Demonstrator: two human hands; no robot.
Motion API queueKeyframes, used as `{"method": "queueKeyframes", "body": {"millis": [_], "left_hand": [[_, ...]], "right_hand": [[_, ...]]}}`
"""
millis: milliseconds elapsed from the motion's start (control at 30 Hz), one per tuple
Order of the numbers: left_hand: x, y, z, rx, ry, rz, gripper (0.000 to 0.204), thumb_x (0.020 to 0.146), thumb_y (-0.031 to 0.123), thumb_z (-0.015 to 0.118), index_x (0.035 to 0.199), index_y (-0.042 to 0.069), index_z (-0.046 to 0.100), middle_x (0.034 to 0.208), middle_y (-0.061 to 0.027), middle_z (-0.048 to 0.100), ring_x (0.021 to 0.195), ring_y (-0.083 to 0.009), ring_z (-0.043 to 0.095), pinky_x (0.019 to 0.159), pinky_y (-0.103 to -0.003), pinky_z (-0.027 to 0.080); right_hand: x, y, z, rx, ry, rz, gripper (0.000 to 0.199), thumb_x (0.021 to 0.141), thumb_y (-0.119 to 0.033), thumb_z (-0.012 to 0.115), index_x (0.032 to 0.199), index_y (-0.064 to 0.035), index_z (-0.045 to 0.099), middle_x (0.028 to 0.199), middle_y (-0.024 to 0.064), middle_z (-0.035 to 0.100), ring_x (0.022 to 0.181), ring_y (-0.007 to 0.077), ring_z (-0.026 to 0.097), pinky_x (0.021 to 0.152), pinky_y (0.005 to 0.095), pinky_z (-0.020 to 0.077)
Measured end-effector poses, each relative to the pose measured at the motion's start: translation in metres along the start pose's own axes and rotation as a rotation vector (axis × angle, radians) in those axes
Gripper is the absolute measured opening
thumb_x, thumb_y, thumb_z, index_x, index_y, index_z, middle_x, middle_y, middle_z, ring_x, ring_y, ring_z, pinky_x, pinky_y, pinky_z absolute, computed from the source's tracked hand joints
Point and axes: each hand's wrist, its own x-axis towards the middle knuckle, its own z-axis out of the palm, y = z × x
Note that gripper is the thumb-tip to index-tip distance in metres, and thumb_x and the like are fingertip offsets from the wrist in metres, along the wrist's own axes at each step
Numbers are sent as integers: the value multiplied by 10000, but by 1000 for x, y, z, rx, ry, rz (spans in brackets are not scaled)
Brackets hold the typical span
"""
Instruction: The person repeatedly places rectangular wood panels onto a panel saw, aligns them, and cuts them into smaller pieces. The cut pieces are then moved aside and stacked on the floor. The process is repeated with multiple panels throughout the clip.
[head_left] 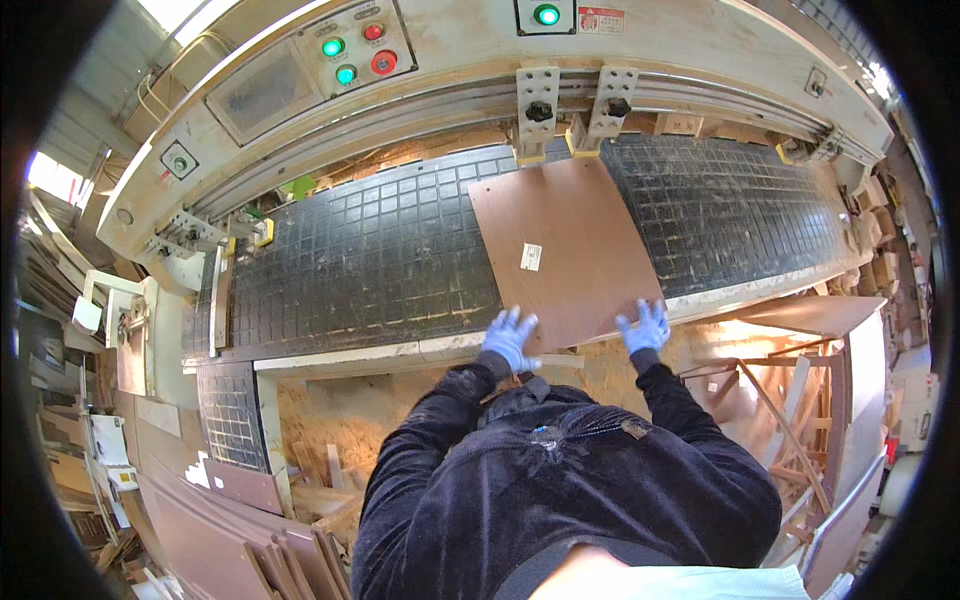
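A brown rectangular board (560, 255) with a small white label lies on the black gridded bed of a large machine. Its far edge reaches the two upright clamp brackets, and its near edge comes to the front of the bed. My left hand (510, 338), in a blue glove, is at the board's near left corner with fingers spread. At the near right corner is my right hand (645, 328), gloved the same way, its fingers apart along the edge. Neither hand visibly wraps round the board.
Above the black bed (390, 250) runs a beam with a control panel (355, 50) of lit buttons. Metal brackets (537, 110) hang from its rail. Brown panels (220, 530) stand stacked at lower left. A rack with wooden slats (790, 430) stands at right.
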Motion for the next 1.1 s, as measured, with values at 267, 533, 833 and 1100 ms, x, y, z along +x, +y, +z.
{"method": "queueKeyframes", "body": {"millis": [267,533,833,1100], "left_hand": [[21,-9,3,137,133,-26,863,728,493,669,1442,243,255,1509,-203,101,1361,-440,162,1103,-501,163],[78,-33,-34,159,66,-122,823,785,459,641,1456,244,214,1522,-189,52,1369,-394,196,1112,-461,161],[88,-39,-45,131,84,-115,858,751,445,676,1451,241,224,1518,-196,66,1368,-394,195,1113,-481,148],[40,-23,-53,-25,250,-144,824,720,479,694,1408,223,322,1492,-193,188,1362,-391,203,1109,-472,177]], "right_hand": [[-10,-9,-9,-161,-30,-316,712,742,-547,622,1354,-233,435,1458,154,290,1246,439,333,1050,549,205],[47,-48,0,-182,19,-274,687,746,-521,626,1339,-219,450,1453,172,305,1204,434,387,1038,519,244],[63,-61,-9,-191,-46,-234,749,709,-584,622,1333,-202,458,1446,181,313,1210,406,407,1039,517,236],[154,-172,-142,287,370,-738,369,812,-383,590,1057,-110,621,1200,125,574,1049,289,584,859,404,487]]}}
